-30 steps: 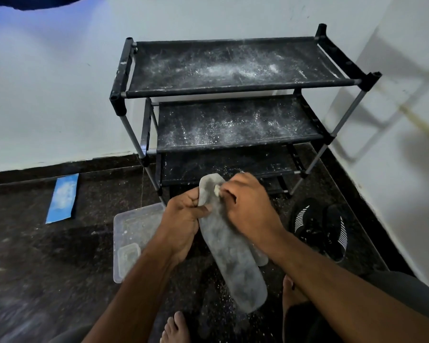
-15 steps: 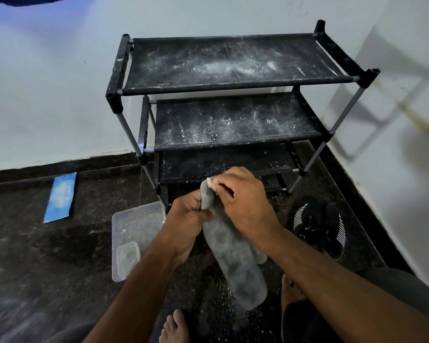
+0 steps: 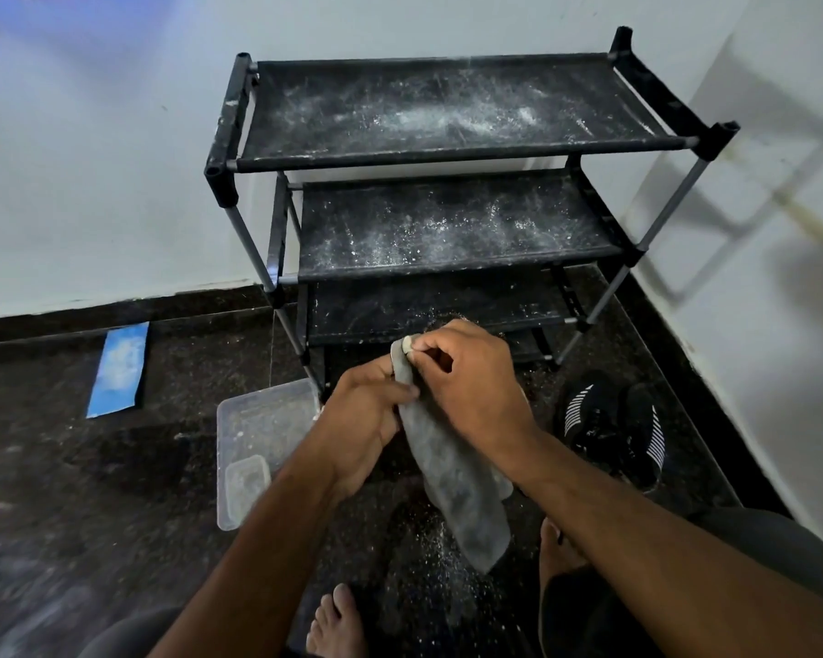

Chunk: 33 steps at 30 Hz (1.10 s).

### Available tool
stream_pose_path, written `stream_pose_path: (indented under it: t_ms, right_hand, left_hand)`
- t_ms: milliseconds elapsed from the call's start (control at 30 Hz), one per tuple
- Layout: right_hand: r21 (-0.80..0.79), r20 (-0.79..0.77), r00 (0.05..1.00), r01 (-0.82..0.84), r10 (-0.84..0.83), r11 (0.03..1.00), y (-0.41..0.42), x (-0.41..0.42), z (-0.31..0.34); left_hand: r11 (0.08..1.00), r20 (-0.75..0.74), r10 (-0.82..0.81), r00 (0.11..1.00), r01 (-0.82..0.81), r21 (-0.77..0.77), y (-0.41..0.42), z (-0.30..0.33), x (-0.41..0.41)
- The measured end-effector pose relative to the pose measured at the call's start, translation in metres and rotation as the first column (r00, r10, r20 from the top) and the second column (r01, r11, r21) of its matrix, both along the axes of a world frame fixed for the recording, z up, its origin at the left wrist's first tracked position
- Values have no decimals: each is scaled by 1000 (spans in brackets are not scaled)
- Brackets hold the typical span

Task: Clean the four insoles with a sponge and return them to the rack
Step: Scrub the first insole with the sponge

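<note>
Insole in left grip

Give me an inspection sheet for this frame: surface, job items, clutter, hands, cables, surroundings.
Surface: dark speckled floor, white powder scattered on it.
Job's things: grey insole held up in front of the rack; small pale sponge at its top end. Rack shelves are dusted white, no insoles on them. A second insole may lie behind the first; other insoles not seen.
Clutter: clear tray with a small tub in it; blue strip by the wall; black shoes at right.
Hands: left hand grips the insole; right hand pinches the sponge against it.
Cables: nothing seen.
Surroundings: white walls, room corner; bare feet below.
</note>
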State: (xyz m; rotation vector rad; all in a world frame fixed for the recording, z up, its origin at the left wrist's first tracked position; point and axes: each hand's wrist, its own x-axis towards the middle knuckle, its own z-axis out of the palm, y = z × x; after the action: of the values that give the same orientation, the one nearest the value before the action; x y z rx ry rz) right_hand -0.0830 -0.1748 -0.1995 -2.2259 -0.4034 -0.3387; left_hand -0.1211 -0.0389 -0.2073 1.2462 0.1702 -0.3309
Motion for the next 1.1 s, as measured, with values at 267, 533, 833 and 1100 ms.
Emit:
stream_pose_path:
  t_ms: [267, 533, 833, 1100]
  right_hand:
    - [-78, 32, 968, -245, 248, 966, 13, -22, 6]
    - [-139, -61, 958, -288, 282, 948, 13, -16, 1]
    - [-145, -39, 944, -329, 326, 933, 8, -17, -3]
    - [-51, -150, 989, -20, 13, 999, -12, 8, 2]
  left_hand:
    - [966, -110, 132, 985, -152, -207, 8, -6, 8]
    - [971, -111, 178, 978, -192, -141, 8, -7, 12]
    - [980, -101, 172, 980, -181, -86, 8, -3, 10]
    - [955, -121, 263, 957, -276, -111, 12, 1, 10]
